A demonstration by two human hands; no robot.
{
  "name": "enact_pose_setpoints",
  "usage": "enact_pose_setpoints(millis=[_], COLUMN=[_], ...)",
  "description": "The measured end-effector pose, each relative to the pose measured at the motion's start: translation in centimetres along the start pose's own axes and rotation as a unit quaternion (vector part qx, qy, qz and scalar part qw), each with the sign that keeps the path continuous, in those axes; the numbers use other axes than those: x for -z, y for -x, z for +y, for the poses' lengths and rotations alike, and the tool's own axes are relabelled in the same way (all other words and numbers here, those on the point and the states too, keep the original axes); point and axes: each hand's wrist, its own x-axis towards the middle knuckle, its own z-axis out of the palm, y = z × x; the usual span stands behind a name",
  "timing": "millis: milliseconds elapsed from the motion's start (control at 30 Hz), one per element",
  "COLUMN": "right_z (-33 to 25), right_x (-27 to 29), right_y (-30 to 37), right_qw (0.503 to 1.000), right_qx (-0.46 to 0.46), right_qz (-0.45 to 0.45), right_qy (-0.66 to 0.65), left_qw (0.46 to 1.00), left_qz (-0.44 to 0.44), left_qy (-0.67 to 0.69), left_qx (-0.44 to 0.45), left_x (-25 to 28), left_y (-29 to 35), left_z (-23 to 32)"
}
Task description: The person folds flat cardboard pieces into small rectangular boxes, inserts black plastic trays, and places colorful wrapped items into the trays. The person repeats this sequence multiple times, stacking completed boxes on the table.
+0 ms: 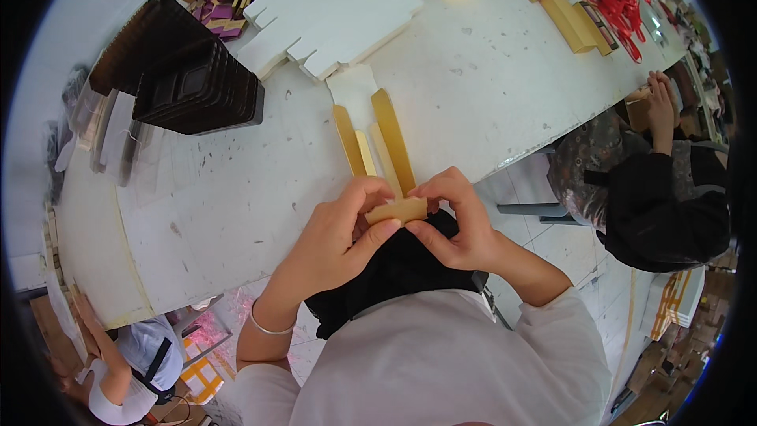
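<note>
Pinching the near flap [397, 211] of the open gold box [393, 142], the fingers of the left hand [335, 229] and right hand [460, 225] hold it from both ends, close to the near edge of the white surface [457, 102]. Even pressure from both sides should keep the fold straight.

No text, label or number can be read here; no sign is legible either.
</note>
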Motion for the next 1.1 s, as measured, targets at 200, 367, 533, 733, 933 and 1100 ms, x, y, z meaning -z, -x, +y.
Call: enact_pose_setpoints(millis=[200, 367, 533, 733, 933, 1100], right_z=[-0.5, -0.4, -1.8, -2.5, -2.7, -1.0], right_x=[-0.1, 0.2, 0.3, 0.9, 3.4, 5.4], right_y=[0.4, -0.2, -0.7, -2.1, -4.0, -6.0], right_qw=[0.957, 0.885, 0.881, 0.888, 0.910, 0.836], right_qx=[0.122, 0.233, 0.173, 0.028, 0.116, 0.199], right_qz=[-0.046, -0.045, -0.138, -0.275, -0.257, -0.209], right_qy=[0.260, 0.401, 0.419, 0.367, 0.304, 0.467], left_qw=[0.996, 0.996, 0.965, 0.932, 0.933, 0.889], left_qz=[0.061, 0.073, 0.125, 0.117, -0.018, -0.076], left_qy=[0.052, -0.043, -0.215, -0.328, -0.347, -0.438], left_qx=[0.043, 0.009, -0.087, -0.097, -0.096, -0.113], left_x=[-0.6, -0.8, -2.0, -2.6, 0.4, 3.1], left_y=[-0.6, -0.3, 1.0, 0.9, 1.0, 1.9], left_z=[1.4, 0.9, 1.0, 1.1, 1.8, 4.2])
